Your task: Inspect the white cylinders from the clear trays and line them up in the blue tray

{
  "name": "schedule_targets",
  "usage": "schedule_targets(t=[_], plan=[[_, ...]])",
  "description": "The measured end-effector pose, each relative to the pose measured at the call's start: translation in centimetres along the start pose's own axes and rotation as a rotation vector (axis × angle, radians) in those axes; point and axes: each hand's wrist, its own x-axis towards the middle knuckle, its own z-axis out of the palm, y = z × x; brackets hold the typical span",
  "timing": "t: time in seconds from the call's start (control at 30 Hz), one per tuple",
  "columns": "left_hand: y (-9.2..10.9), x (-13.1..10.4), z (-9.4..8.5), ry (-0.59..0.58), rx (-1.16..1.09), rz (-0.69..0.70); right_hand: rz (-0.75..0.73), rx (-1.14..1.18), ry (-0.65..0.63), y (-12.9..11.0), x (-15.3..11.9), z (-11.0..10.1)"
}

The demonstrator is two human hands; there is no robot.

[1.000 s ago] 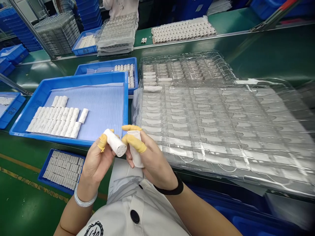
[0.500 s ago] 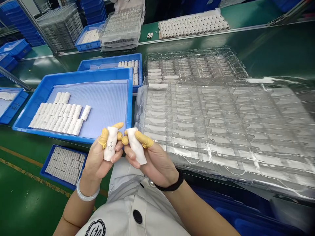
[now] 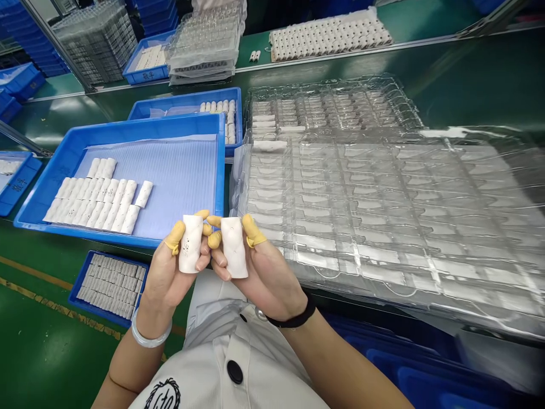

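My left hand (image 3: 172, 267) grips a white cylindrical piece (image 3: 191, 244) with small black markings, held upright between thumb and fingers. Beside it, my right hand (image 3: 259, 267) holds a second white cylindrical piece (image 3: 234, 247), whose visible side is plain. Yellow finger cots cover the thumbs and some fingertips. Both pieces are close together in front of my body, near the front right corner of a blue tray (image 3: 219, 170). Inside that tray, rows of similar white pieces (image 3: 91, 201) lie on a pale ribbed liner, some with black marks.
Clear plastic blister trays (image 3: 366, 204) cover the bench on the right, a few white pieces in their far left pockets. Behind the blue tray sits another blue tray (image 3: 140, 108). A filled blue bin (image 3: 108, 287) is lower left. Stacked clear trays (image 3: 204, 45) stand at the back.
The piece in my right hand has turned and stands straighter, with my right thumb now lifted to its side. My left hand has tilted its piece slightly, turning the markings toward the left.
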Motion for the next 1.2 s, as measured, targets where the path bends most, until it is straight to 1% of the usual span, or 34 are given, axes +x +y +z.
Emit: schedule_targets(t=[0.13, 0.2, 0.3, 0.4, 0.47, 0.6, 0.77, 1.03, 1.2], plan=[[-0.1, 0.0, -0.2, 0.04, 0.034, 0.021, 0.02, 0.017, 0.078, -0.2, 0.0, 0.3], [-0.1, 0.0, -0.3, 0.07, 0.048, 0.022, 0.027, 0.011, 0.087, -0.3, -0.1, 0.2], [-0.1, 0.1, -0.1, 0.085, 0.049, 0.013, -0.005, -0.008, 0.036, -0.2, -0.2, -0.2], [0.0, 0.1, 0.0, 0.038, 0.012, 0.001, -0.032, -0.048, -0.051, 0.0, -0.3, -0.6], [0.1, 0.0, 0.1, -0.002, 0.01, -0.026, -0.03, -0.097, -0.074, 0.1, -0.3, -0.7], [0.2, 0.0, -0.1, -0.013, 0.064, -0.057, -0.046, -0.116, -0.01, -0.1, -0.4, -0.2], [0.3, 0.1, -0.3, -0.007, 0.061, -0.06, 0.062, -0.083, 0.062, -0.7, -0.5, 0.5], [0.4, 0.3, -0.2, -0.017, 0.059, -0.065, 0.07, -0.078, 0.094, -0.6, -0.5, 0.4], [0.3, 0.2, -0.2, -0.021, 0.068, -0.038, 0.057, -0.055, 0.096, -0.6, -0.4, 0.4]])
